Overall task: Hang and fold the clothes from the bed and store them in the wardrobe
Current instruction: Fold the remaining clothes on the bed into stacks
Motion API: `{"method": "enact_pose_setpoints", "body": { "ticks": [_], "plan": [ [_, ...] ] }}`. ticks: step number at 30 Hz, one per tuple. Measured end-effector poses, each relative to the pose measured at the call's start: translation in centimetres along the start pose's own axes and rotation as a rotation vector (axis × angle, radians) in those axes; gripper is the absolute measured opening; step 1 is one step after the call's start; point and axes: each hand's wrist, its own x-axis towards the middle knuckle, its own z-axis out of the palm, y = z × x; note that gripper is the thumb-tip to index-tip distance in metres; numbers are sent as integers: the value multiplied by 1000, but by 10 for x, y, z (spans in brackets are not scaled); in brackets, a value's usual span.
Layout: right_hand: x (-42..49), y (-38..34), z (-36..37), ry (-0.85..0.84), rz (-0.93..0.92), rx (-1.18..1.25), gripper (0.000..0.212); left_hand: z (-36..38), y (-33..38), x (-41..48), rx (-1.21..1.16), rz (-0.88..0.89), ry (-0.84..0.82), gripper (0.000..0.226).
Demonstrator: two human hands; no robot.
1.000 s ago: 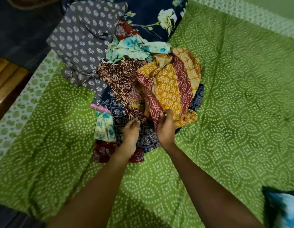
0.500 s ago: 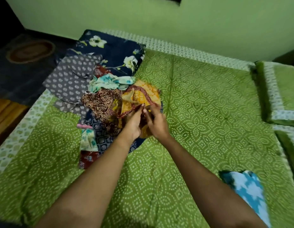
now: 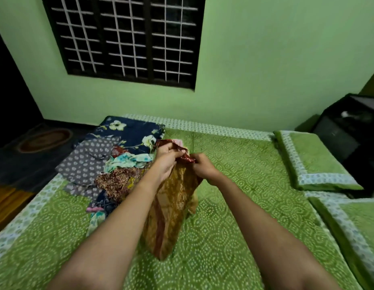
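A yellow and red printed garment point(image 3: 171, 208) hangs in the air above the bed point(image 3: 234, 237), its lower end reaching the green sheet. My left hand point(image 3: 167, 162) and my right hand point(image 3: 203, 167) both grip its top edge, close together. To the left of it lies a pile of clothes point(image 3: 117, 164) on the bed: a grey dotted piece point(image 3: 85, 162), a navy floral piece point(image 3: 131, 130), a turquoise one and a brown printed one.
Two green pillows point(image 3: 313, 162) lie at the right side of the bed. A black cabinet point(image 3: 353, 130) stands in the right corner. A barred window point(image 3: 127, 38) is in the green wall behind. A round mat point(image 3: 44, 140) lies on the dark floor at the left.
Both hands have lifted the yellow and red garment up off the pile, and it now hangs from them. My head has tilted up, bringing the wall and window into view.
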Motion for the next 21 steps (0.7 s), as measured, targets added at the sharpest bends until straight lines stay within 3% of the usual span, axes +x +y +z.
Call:
{"method": "enact_pose_setpoints", "body": {
  "ticks": [2,4,7,10,12,14,16,17,21],
  "plan": [
    [-1,-14,-22,-16,18,155,25,7,13,-7,-52,57,-35,32],
    [-1,-26,-40,-9,6,335,13,10,21,-13,48,145,-49,28],
    [-2,-48,-67,52,21,639,17,4,20,-8,469,224,-57,56],
    [-6,-68,-92,94,32,965,15,0,2,5,836,48,-180,89],
    [-4,-73,-108,133,52,1099,13,7,-5,16,790,36,-108,68],
    [-4,-70,-119,127,51,996,10,14,-8,30,721,80,-15,45],
    [2,-54,-121,128,50,649,9,18,-2,34,746,122,4,40],
    [5,-44,-120,133,66,520,19,19,2,35,760,155,5,36],
    [2,-18,-111,30,116,469,43,23,19,47,703,206,62,35]
  ]
}}
